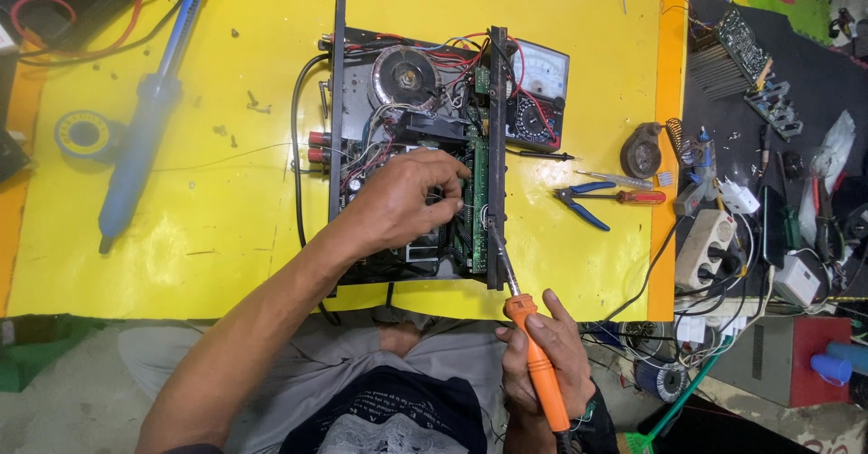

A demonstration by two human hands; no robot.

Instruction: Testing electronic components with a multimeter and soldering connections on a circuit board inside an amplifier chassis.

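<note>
An opened black amplifier chassis (411,146) sits mid-way on a yellow mat (217,228), its near edge close to the mat's front edge; bare mat lies open to its left. On that side rest a blue desoldering pump (145,119) and a solder reel (84,134). To the right, a multimeter (540,92) touches the chassis; blue pliers (583,203) and a red screwdriver (624,196) lie near. The left hand (402,201) reaches down into the chassis, fingers curled around wiring. The right hand (542,350) grips an orange soldering iron (533,354), tip at the green circuit board (479,196).
</note>
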